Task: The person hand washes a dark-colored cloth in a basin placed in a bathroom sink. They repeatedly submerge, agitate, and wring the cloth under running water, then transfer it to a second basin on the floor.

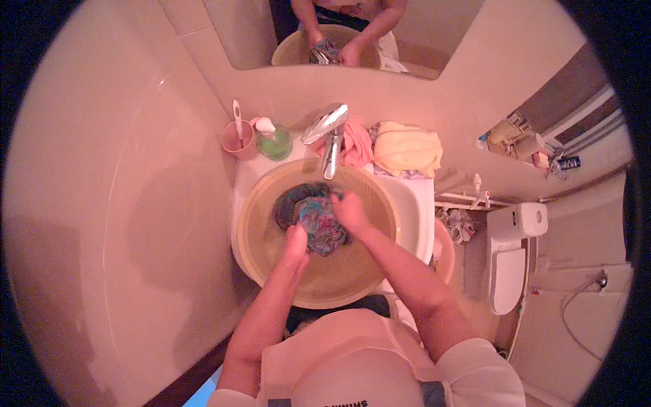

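Observation:
A round yellow plastic basin (325, 285) rests on the white washbasin (417, 213). Inside it, my left hand (296, 243) and my right hand (351, 212) grip a wet, multicoloured patterned cloth (320, 221), slightly blurred. The left is at the cloth's lower left side, the right at its upper right, with fingers curled. A darker part of the fabric (287, 206) lies behind, toward the basin's upper left; whether it is a separate piece I cannot tell. Just beyond the hands, a chrome mixer tap (330, 147) reaches over the basin's far rim.
Behind the basin stand a pink cup (239, 145) with a white-handled brush, a green pump bottle (274, 142), a pink cloth (357, 145) and a folded yellow towel (408, 147). A mirror (427, 35) hangs above. At right are an orange bucket (445, 252) and a toilet (508, 277).

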A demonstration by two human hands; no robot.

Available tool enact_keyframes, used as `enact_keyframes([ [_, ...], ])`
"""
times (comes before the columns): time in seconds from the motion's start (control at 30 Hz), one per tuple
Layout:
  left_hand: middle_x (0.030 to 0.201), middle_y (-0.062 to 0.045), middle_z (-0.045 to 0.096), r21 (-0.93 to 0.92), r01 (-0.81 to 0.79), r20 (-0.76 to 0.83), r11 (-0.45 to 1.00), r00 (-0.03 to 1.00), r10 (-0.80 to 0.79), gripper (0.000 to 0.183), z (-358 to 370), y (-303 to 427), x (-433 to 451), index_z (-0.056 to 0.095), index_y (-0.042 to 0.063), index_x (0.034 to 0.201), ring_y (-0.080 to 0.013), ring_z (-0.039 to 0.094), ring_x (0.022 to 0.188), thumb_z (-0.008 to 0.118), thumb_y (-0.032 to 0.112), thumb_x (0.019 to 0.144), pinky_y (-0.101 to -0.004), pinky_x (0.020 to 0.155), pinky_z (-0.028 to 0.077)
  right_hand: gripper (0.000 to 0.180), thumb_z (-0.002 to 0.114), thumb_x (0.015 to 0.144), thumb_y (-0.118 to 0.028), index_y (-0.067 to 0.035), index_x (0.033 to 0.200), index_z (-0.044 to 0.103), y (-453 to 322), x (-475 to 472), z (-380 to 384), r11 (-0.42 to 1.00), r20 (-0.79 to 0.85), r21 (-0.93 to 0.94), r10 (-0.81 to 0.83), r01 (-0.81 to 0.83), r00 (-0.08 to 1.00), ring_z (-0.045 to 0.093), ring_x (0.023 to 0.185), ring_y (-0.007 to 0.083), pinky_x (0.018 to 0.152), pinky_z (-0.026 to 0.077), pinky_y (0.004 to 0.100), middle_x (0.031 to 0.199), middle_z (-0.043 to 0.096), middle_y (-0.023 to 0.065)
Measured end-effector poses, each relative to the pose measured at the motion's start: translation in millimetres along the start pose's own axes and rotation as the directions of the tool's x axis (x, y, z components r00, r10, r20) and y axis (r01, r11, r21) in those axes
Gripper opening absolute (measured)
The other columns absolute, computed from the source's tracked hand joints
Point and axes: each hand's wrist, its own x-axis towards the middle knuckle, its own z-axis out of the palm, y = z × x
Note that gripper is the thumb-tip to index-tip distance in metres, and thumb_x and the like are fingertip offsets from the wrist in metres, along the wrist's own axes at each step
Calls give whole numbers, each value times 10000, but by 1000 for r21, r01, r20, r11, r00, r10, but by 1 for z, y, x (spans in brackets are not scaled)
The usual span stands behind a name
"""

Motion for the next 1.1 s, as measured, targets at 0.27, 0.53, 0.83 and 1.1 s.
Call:
enact_keyframes([
  [0.27,1036,-282,478,947,-30,-71,320,952,298,623,-38,21,-7,406,-82,1084,-413,476,945,504,434,749,-411,787,399,344,540,744,-234,-7,999,496,12,-4,-31,999,-149,-22,-27,24,989,434,978,391,769,402,432,1124,397,244],
  [0.53,1363,-141,68,938,-212,275,-275,937,213,712,-7,0,29,201,231,1296,-381,105,1229,515,491,712,-548,946,172,701,574,684,-437,-325,1278,219,18,-28,9,827,439,-454,-117,332,891,9,1244,362,849,248,648,1380,6,20],
  [0.83,1348,-116,173,929,-228,253,-292,966,48,676,-33,-59,96,261,175,1283,-359,138,1233,421,542,737,-427,1001,161,600,491,723,-477,-256,1252,314,46,-7,39,775,603,-464,-79,429,794,21,1269,274,927,241,530,1373,134,31],
  [1.1,1304,-142,271,921,-257,297,-294,950,100,580,-34,-50,106,356,109,1230,-339,225,1207,393,472,779,-405,993,200,532,526,709,-380,-172,1187,416,46,5,53,790,499,-442,-177,425,848,208,1215,326,926,279,486,1280,298,112],
])
